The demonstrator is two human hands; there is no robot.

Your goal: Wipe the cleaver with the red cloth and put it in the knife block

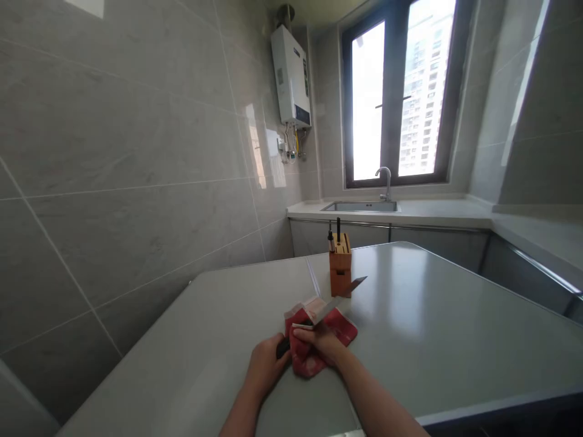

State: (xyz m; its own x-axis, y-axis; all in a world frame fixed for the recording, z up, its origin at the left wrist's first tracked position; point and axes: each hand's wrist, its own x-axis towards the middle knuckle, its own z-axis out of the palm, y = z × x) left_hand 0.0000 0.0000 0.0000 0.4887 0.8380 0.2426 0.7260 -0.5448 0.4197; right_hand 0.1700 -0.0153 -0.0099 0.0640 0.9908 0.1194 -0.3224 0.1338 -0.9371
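Two hands: left hand clenched on a kitchen knife, right hand gripping a red cloth around its blade.

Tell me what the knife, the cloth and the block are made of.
The kitchen knife has a bright, reflective blade, likely steel, and a black handle, probably plastic. The knife block looks like varnished wood, orange-brown with a satin sheen. The red-and-white cloth looks like soft fabric, bunched in folds.

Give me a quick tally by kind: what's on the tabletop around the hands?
Kitchen knife in the left hand: 1
Red cloth in the right hand: 1
Wooden knife block: 1
Dark handles standing in the block: 2
Total: 5
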